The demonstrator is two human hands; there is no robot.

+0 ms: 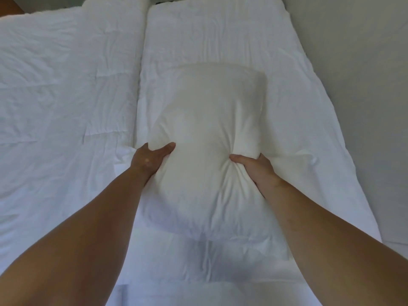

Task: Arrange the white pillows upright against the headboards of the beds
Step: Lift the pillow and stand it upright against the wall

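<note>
I hold a plump white fabric pillow over the right-hand bed's rumpled white duvet, my left hand and right hand each closed in a firm grip on its sides. A second white-covered bed lies alongside; a pale grey floor runs right.

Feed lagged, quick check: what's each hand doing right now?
Left hand: closed, gripping the pillow's left side.
Right hand: closed, gripping its right side.

Your fingers buried behind pillow on both hands, only thumbs showing. Forearms cut by bottom edge. Headboards out of your view. Left bed cropped at frame edge.
</note>
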